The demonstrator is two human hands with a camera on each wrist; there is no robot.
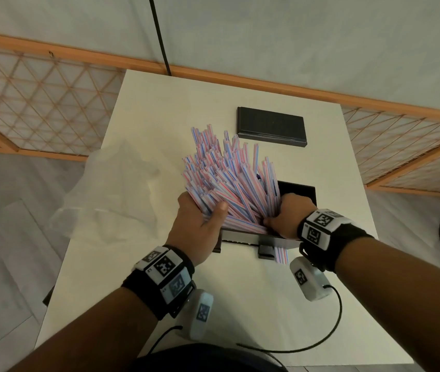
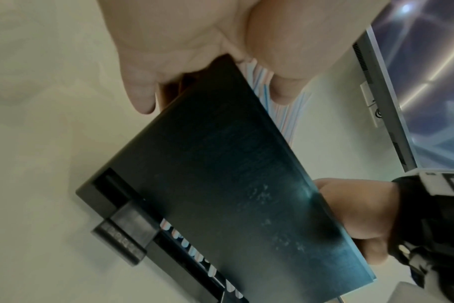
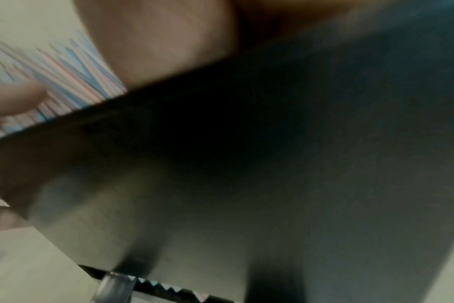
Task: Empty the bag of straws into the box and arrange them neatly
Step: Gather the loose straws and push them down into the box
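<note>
A thick bundle of red, white and blue striped straws (image 1: pixel 227 170) stands tilted in the black box (image 1: pixel 245 238) and fans out up and to the left. My left hand (image 1: pixel 200 218) grips the bundle's left side, thumb across the front. On the right, my right hand (image 1: pixel 280 210) grips it just inside the box. A few straw ends poke from the slot low on the box front (image 1: pixel 282 255). The left wrist view shows the box front (image 2: pixel 220 184) and straws (image 2: pixel 285 110). The right wrist view is blurred, showing the box (image 3: pixel 272 164) and straws (image 3: pixel 73 82).
The box's black lid (image 1: pixel 271 127) lies flat at the back of the white table (image 1: pixel 240 304). A crumpled clear plastic bag (image 1: pixel 111 189) sits on the table's left edge. A wooden lattice screen (image 1: pixel 39 108) stands behind, and cables trail near the front edge.
</note>
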